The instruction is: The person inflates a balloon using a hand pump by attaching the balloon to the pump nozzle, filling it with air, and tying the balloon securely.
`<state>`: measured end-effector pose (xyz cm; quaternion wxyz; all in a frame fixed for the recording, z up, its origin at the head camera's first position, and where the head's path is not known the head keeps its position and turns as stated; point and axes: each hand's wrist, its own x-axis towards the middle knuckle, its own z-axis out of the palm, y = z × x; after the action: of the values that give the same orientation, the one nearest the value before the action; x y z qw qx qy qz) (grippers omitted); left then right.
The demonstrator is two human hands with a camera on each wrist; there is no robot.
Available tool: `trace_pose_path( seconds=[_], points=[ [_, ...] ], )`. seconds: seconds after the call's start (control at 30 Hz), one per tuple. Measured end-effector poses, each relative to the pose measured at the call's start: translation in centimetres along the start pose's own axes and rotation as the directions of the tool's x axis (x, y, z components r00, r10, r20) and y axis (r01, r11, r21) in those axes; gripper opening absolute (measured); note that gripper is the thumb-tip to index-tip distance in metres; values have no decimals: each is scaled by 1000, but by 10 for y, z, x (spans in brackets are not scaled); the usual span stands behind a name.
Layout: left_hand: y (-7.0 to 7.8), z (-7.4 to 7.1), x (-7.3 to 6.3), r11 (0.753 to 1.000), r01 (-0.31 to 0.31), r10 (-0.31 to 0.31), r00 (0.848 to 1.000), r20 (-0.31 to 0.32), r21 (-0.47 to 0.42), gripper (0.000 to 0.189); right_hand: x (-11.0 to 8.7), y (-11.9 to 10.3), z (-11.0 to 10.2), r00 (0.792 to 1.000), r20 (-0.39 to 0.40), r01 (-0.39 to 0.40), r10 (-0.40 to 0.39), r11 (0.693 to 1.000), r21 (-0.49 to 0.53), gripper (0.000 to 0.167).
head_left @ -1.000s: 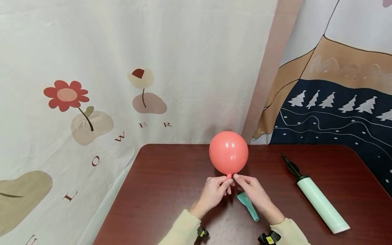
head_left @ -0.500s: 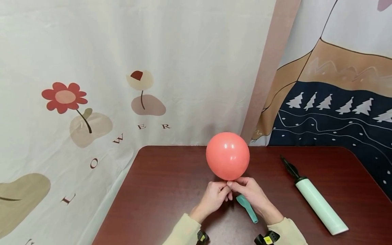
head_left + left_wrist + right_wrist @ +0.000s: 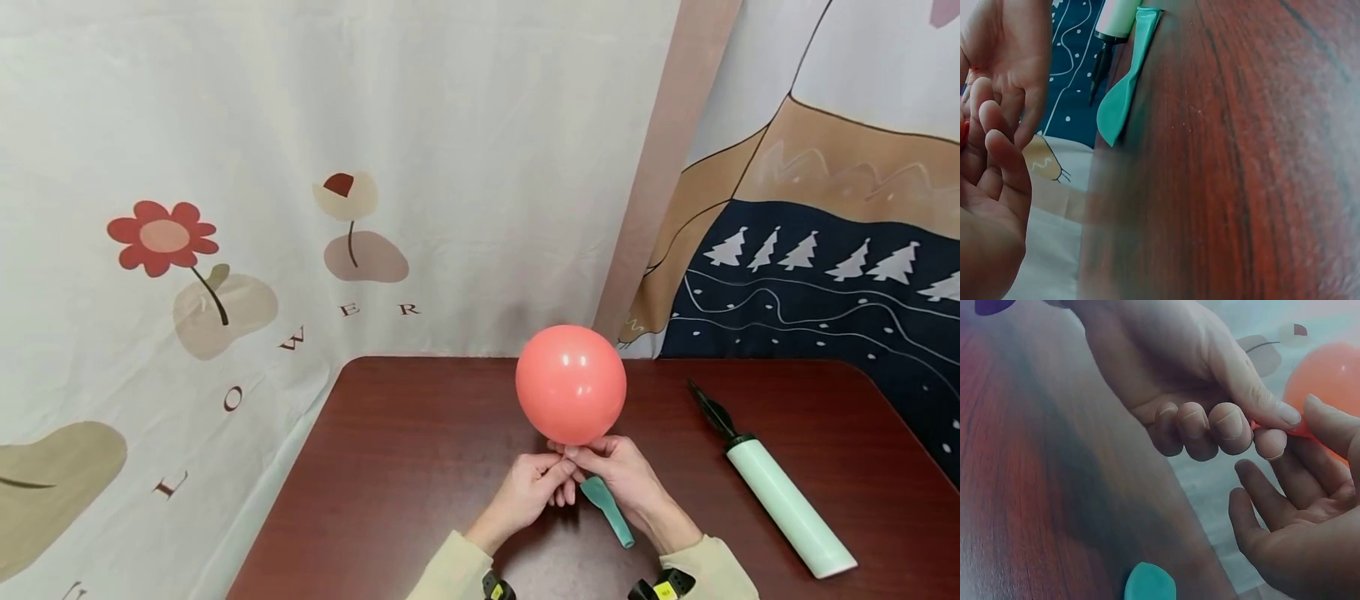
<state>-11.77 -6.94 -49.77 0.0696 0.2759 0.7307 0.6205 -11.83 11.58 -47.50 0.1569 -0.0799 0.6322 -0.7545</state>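
An inflated coral-red balloon [image 3: 571,385] stands upright above both hands, its neck down among the fingers. My left hand [image 3: 525,492] pinches the neck's end between thumb and forefinger; the right wrist view shows a bit of red neck [image 3: 1300,430] beyond that thumb. Close under the round body, my right hand [image 3: 626,483] holds the neck between thumb and fingers. The fingers hide most of the neck in the head view. Below the right hand, a flat, uninflated teal balloon [image 3: 608,511] lies on the table; the left wrist view shows this teal balloon [image 3: 1125,94] too.
A pale green hand pump [image 3: 787,504] with a black nozzle end lies on the right of the dark red-brown table [image 3: 405,467]. Behind the table hangs a printed curtain [image 3: 465,167], with a navy tree-patterned cloth [image 3: 810,292] at the right.
The balloon looks slightly larger and has shifted a little right. My right hand has come in from beside the neck to hold it under the balloon's body. The left hand keeps its pinch.
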Motion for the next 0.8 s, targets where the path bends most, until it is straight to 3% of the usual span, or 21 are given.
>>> trace_pose_path(
  seconds=[0.27,0.5,0.67,0.8],
  points=[
    [-1,3,-7,997,-52,53,999,11,-57,29,1,-6,9,992,-124,5,-8,1000,-23,32],
    [-1,7,-8,992,-68,72,997,34,-102,33,2,-17,17,976,-215,34,-17,997,75,28],
    [0,8,-9,994,-62,68,995,70,-88,34,0,-22,14,976,-204,114,-77,978,177,27],
    [2,9,-9,995,-42,50,995,89,-93,35,1,-24,6,981,-119,182,-154,941,287,24]
  ],
)
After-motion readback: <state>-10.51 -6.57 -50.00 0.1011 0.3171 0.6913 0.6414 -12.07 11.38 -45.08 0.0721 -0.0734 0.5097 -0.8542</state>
